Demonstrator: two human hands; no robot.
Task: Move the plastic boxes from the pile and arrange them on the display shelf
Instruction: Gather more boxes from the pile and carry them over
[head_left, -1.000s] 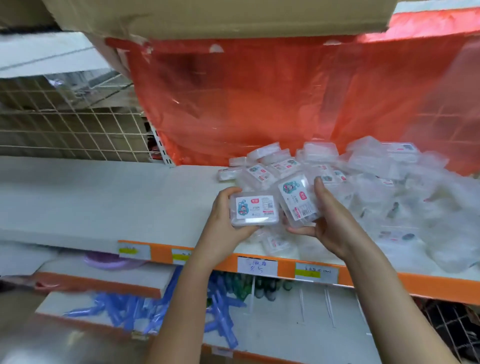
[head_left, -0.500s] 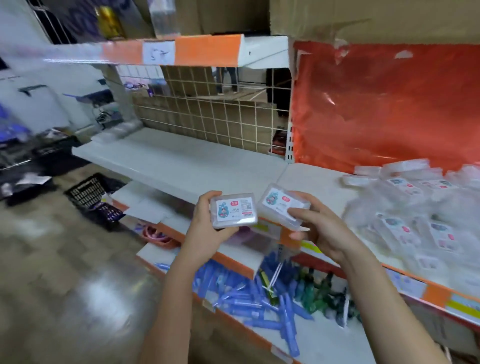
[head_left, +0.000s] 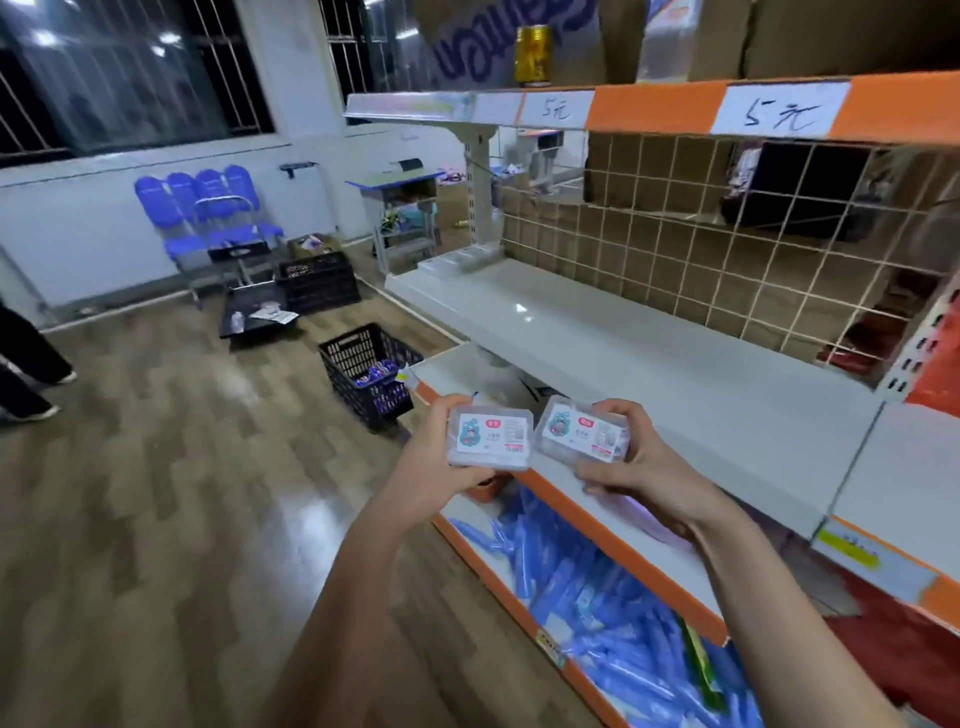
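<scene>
My left hand grips a clear plastic box with a white and blue label, held flat in front of me. My right hand grips a second clear plastic box of the same kind, tilted a little. Both boxes hang side by side, close together, just off the front edge of the bare white display shelf. The pile of boxes is out of view to the right.
A wire grid back panel closes the shelf behind. An upper shelf with orange trim and price tags overhangs it. Blue packets fill the lower shelf. A black crate stands on the wooden floor left of the shelving.
My view has swung left, away from the pile and the red plastic sheet. Both hands have carried their boxes along to the front of the bare shelf section.
</scene>
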